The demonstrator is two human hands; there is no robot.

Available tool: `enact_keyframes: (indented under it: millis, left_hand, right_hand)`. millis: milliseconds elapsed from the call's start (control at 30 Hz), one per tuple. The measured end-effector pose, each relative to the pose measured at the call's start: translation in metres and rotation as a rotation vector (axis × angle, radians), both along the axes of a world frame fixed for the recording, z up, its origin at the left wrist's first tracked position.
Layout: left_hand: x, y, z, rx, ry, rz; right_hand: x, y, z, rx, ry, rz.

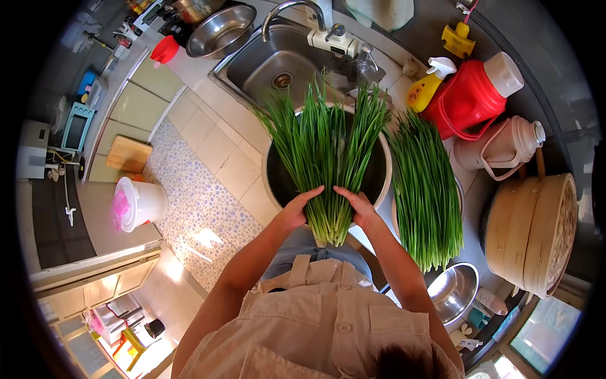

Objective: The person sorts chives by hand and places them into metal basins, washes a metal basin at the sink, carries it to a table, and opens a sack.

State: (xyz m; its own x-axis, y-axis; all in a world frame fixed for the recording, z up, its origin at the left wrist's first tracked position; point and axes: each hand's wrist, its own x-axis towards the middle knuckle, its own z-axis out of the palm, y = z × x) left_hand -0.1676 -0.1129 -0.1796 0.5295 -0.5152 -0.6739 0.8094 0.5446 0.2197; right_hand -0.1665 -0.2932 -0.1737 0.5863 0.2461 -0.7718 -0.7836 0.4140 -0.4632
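A large bunch of garlic chives (328,155) fans out over a round metal basin (274,172), its pale stem ends toward my body. My left hand (295,208) grips the left side of the stems, thumb laid across the front. From the right side my right hand (358,207) closes on the same bunch, its thumb near the left thumb. The fingers beneath are mostly hidden by the stems. Just right of the basin lies a second pile of chives (428,196), on a plate or bowl mostly covered by it.
Beyond the basin is a steel sink (252,66) with a faucet (268,28). To the right stand a yellow spray bottle (423,91), a red jug (464,98), a pink thermos (505,145) and a bamboo steamer (524,234). A steel bowl (456,290) sits nearer me.
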Motion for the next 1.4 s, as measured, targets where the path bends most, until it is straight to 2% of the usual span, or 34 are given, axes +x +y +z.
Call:
enact_keyframes:
  millis: [67, 167, 333, 467, 733, 1167, 1400]
  left_hand:
    - [0.000, 0.001, 0.002, 0.044, -0.021, -0.025]
    - [-0.006, 0.002, 0.019, 0.044, -0.038, -0.053]
    - [-0.010, -0.001, 0.009, 0.060, -0.037, -0.048]
    - [-0.007, -0.006, 0.001, 0.026, -0.017, -0.014]
    - [0.003, -0.005, 0.014, -0.134, 0.039, 0.113]
    - [0.000, -0.005, -0.014, -0.013, -0.027, -0.040]
    - [-0.002, -0.017, 0.009, 0.176, -0.232, -0.090]
  right_hand:
    - [-0.004, 0.000, 0.021, -0.124, -0.053, 0.034]
    - [-0.016, -0.009, 0.039, -0.087, -0.105, 0.011]
    - [-0.026, -0.012, 0.026, -0.032, -0.109, -0.021]
    - [-0.026, -0.005, 0.021, -0.179, -0.195, 0.106]
    - [-0.011, -0.017, 0.009, 0.084, -0.015, 0.002]
    - [-0.005, -0.009, 0.009, 0.078, -0.020, 0.008]
    - [-0.009, -0.001, 0.016, 0.003, -0.137, 0.025]
